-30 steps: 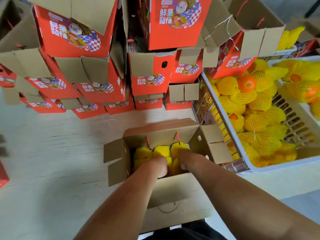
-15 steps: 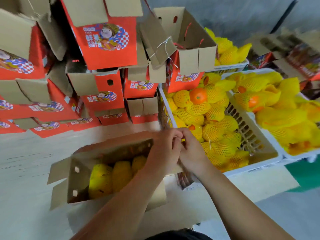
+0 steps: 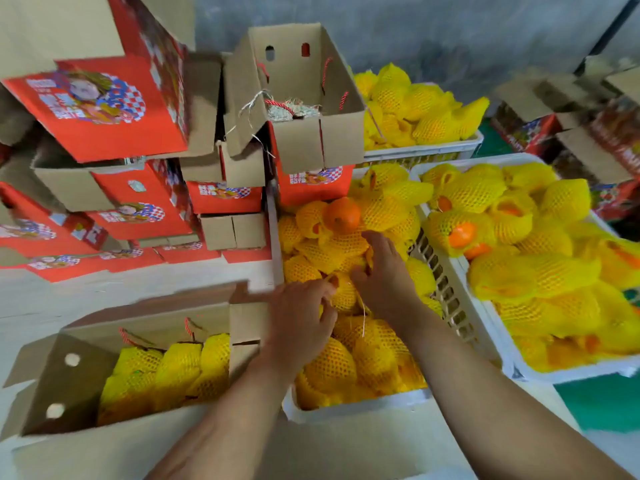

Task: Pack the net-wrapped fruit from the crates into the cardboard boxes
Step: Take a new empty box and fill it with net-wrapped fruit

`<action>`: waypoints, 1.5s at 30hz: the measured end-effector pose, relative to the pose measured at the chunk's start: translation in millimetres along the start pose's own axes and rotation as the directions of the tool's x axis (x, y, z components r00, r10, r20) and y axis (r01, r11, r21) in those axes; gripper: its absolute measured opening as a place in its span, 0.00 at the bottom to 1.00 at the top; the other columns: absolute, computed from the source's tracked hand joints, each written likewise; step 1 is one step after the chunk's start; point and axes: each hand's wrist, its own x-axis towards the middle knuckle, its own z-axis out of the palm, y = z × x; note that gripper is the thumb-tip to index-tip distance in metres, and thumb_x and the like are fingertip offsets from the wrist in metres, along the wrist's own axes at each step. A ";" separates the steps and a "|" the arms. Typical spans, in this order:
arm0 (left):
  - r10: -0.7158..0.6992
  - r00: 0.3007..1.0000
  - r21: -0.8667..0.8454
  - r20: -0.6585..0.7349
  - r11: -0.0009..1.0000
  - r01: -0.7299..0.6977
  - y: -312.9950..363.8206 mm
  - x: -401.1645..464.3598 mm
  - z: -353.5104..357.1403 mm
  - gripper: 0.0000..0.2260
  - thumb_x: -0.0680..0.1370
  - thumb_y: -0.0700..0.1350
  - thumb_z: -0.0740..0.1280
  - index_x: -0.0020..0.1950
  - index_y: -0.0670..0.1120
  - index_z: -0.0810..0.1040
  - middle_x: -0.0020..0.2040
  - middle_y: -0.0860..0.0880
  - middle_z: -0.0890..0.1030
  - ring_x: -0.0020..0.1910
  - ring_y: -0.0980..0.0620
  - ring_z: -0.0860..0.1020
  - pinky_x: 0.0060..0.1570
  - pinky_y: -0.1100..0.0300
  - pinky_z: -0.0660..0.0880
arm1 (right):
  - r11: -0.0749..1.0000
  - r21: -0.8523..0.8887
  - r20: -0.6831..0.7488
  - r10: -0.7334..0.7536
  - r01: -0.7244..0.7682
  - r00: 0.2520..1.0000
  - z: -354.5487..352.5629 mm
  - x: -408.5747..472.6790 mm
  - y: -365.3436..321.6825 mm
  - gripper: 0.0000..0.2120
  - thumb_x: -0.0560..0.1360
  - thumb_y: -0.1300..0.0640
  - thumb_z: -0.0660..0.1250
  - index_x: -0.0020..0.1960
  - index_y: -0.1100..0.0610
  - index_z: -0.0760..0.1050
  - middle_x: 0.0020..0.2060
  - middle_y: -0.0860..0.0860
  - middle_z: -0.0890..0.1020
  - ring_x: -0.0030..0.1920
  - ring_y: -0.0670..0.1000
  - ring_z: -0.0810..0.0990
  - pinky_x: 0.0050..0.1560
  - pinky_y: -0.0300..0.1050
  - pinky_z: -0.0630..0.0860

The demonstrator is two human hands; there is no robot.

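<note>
An open cardboard box (image 3: 79,386) at the lower left holds several fruits in yellow foam nets (image 3: 173,368). Beside it on the right stands a white crate (image 3: 349,407) heaped with net-wrapped fruit (image 3: 332,368). Both my hands are over that crate. My left hand (image 3: 298,323) curls its fingers round a net-wrapped fruit (image 3: 344,294) in the heap. My right hand (image 3: 384,275) reaches in just beyond it, its fingers bent round the net of a neighbouring fruit (image 3: 346,244). One bare orange (image 3: 343,214) lies on top of the heap.
Another white crate (image 3: 512,368) full of net-wrapped fruit stands to the right, and one more (image 3: 422,150) behind. Red printed boxes (image 3: 138,216) are stacked at the left and back, an open empty one (image 3: 294,98) on top. The floor at the left is pale wood.
Both hands have left the cardboard box, swung right to the crate, and now close on wrapped fruit in the heap. The view has swung right too.
</note>
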 end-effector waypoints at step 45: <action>-0.105 0.992 0.254 0.063 0.963 0.086 -4.3 5.8 15.0 0.40 0.78 0.62 0.65 0.84 0.53 0.48 0.68 0.52 0.74 0.64 0.49 0.72 0.67 0.55 0.66 | 0.818 -0.454 0.108 -0.342 0.353 0.933 3.7 39.4 41.2 0.39 0.63 0.36 0.71 0.69 0.51 0.66 0.66 0.48 0.73 0.63 0.58 0.66 0.60 0.57 0.62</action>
